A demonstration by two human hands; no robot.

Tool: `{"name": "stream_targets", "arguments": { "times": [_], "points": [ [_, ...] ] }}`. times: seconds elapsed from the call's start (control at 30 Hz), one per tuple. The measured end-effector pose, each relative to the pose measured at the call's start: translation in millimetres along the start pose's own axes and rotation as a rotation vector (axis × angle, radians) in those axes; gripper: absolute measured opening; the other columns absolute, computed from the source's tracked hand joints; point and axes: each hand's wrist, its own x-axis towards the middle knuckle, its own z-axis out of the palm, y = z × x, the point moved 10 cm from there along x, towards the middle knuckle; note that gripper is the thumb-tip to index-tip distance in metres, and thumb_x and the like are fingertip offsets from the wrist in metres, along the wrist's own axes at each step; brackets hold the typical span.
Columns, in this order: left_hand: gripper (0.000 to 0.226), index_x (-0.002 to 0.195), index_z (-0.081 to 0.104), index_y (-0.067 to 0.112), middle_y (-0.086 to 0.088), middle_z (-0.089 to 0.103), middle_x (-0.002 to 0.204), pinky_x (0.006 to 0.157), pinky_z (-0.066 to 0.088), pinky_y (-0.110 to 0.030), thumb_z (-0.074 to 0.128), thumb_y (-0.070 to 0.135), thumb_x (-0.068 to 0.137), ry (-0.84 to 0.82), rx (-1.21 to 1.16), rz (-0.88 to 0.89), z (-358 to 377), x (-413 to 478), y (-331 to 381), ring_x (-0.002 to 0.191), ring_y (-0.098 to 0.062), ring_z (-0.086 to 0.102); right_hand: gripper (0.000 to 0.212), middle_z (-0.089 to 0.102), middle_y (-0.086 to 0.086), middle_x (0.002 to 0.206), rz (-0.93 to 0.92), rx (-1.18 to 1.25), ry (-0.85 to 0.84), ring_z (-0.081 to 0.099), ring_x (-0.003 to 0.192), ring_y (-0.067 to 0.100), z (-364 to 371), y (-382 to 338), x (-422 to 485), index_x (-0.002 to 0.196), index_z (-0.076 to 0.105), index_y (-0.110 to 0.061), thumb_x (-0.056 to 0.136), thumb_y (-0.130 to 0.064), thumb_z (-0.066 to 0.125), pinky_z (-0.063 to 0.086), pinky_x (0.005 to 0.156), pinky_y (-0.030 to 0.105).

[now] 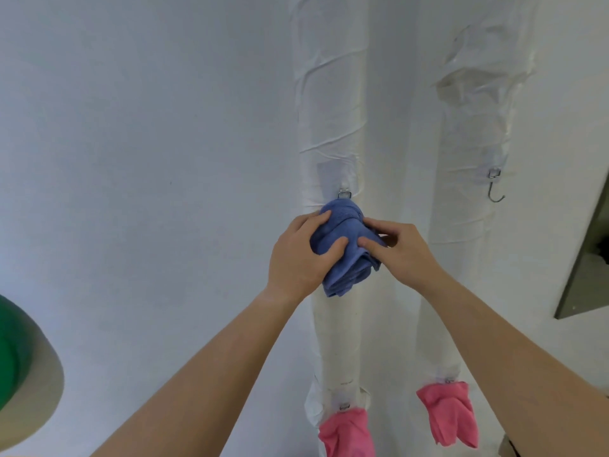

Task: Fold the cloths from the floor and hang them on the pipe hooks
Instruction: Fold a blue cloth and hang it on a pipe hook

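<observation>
Status: roughly half done, judging by the hooks.

- Done: two pink cloths are up. One hangs bunched on the lower hook of the left white-wrapped pipe, call it the left pink cloth. The right pink cloth hangs on the lower hook of the right white-wrapped pipe.
- In hand: the folded blue terry cloth is pressed against the left pipe, its top just under the small metal hook mount. The hook's tip is hidden behind the fabric, so I can't tell whether the cloth has caught on it.
- Left hand: fingers and thumb are curled round the cloth's left side, clamped on it.
- Right hand: thumb and fingertips are drawn together, pinching the cloth's right edge.
- Left to do: seat the blue cloth and let go. The bare metal S-hook on the upper right pipe carries nothing, so probably one more cloth goes there. The floor isn't in view, so I can't count what's waiting.

Orientation: the blue bundle's long axis runs near vertical, in line with the pipe and leaning slightly. The rounded folded end points up at the hook. The stacked loose edges point down and hang free below the left hand.

A green rounded object sits at the far left, and a dark frame edge at the far right. Neither is involved.
</observation>
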Motion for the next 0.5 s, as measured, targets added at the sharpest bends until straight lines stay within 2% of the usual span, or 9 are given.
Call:
{"name": "stream_targets", "arguments": {
  "times": [0.1, 0.17, 0.27, 0.37, 0.43, 0.5],
  "points": [
    [0.046, 0.128, 0.064, 0.031, 0.016, 0.062, 0.125, 0.086, 0.047, -0.024, 0.069, 0.048, 0.086, 0.075, 0.154, 0.054, -3, 0, 3, 0.114, -0.008, 0.052, 0.043, 0.074, -0.004, 0.106, -0.007, 0.017, 0.000, 0.074, 0.089, 0.014, -2, -3, 4, 0.126, 0.068, -0.020, 0.084, -0.020, 0.077, 0.060, 0.086, 0.037],
    [0.040, 0.122, 0.069, 0.026, 0.010, 0.060, 0.120, 0.081, 0.044, -0.022, 0.071, 0.043, 0.086, 0.133, 0.209, 0.103, -5, 2, 8, 0.111, -0.013, 0.049, 0.044, 0.075, -0.005, 0.102, -0.005, 0.010, -0.018, 0.075, 0.085, 0.014, -3, -4, 7, 0.124, 0.069, -0.023, 0.081, -0.022, 0.080, 0.061, 0.083, 0.033],
    [0.033, 0.117, 0.072, 0.019, 0.005, 0.059, 0.110, 0.081, 0.049, -0.025, 0.074, 0.028, 0.086, 0.148, 0.132, 0.083, 1, 4, 3, 0.098, -0.014, 0.058, 0.044, 0.075, -0.008, 0.092, -0.021, -0.021, 0.045, 0.072, 0.077, 0.010, -4, -6, 7, 0.118, 0.072, -0.022, 0.075, -0.019, 0.083, 0.058, 0.072, 0.022],
    [0.028, 0.110, 0.075, 0.016, 0.005, 0.064, 0.101, 0.076, 0.043, -0.012, 0.077, 0.019, 0.082, 0.181, 0.081, 0.064, 2, 9, 1, 0.087, -0.011, 0.061, 0.031, 0.072, -0.011, 0.082, -0.068, -0.035, 0.142, 0.064, 0.067, 0.000, -1, -11, 8, 0.100, 0.074, -0.026, 0.073, -0.016, 0.083, 0.050, 0.063, 0.011],
    [0.028, 0.109, 0.075, 0.016, 0.005, 0.065, 0.100, 0.073, 0.038, -0.004, 0.077, 0.020, 0.082, 0.188, 0.087, 0.058, 2, 11, 2, 0.084, -0.008, 0.060, 0.029, 0.070, -0.012, 0.084, -0.068, -0.036, 0.168, 0.061, 0.069, -0.004, -1, -10, 9, 0.099, 0.071, -0.026, 0.074, -0.017, 0.083, 0.047, 0.063, 0.010],
    [0.030, 0.113, 0.074, 0.018, 0.006, 0.066, 0.103, 0.075, 0.037, -0.003, 0.076, 0.023, 0.083, 0.177, 0.101, 0.053, 1, 10, 1, 0.087, -0.007, 0.060, 0.032, 0.066, -0.011, 0.096, -0.074, -0.077, 0.182, 0.061, 0.081, -0.002, -1, -7, 8, 0.104, 0.071, -0.025, 0.075, -0.021, 0.082, 0.047, 0.072, 0.013]
  ]
}}
